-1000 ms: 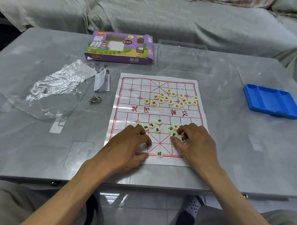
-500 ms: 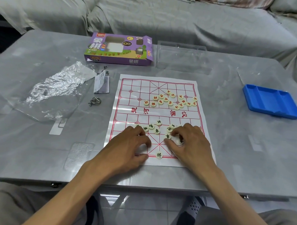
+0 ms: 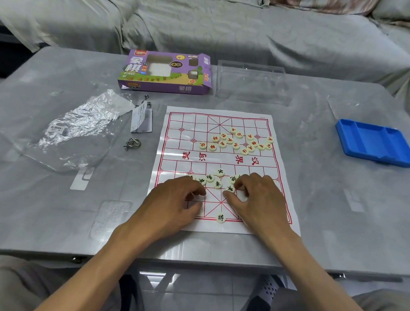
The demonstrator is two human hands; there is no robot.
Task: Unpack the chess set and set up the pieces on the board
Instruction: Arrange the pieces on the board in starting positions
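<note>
Sorting step: my right hand (image 3: 258, 200) pinches black-lettered cream disc piece (image 3: 230, 189) on red-lined paper board (image 3: 174, 140); left hand (image 3: 173, 201) fingers curled, grip unclear. Next, I judge: slide onto back-rank point.

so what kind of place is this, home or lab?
Most likely a home living room: a sofa under a grey cover sits behind a low grey table, where a paper xiangqi board and its purple box lie.

In the upper middle of the frame, the purple box (image 3: 165, 71) reads "象棋", "XIANG QI" and "XCPAI". Mid-frame, the paper board (image 3: 220, 158) carries red "楚河" and "汉界". Near its lower edge a piece (image 3: 220, 218) shows black "将".
</note>
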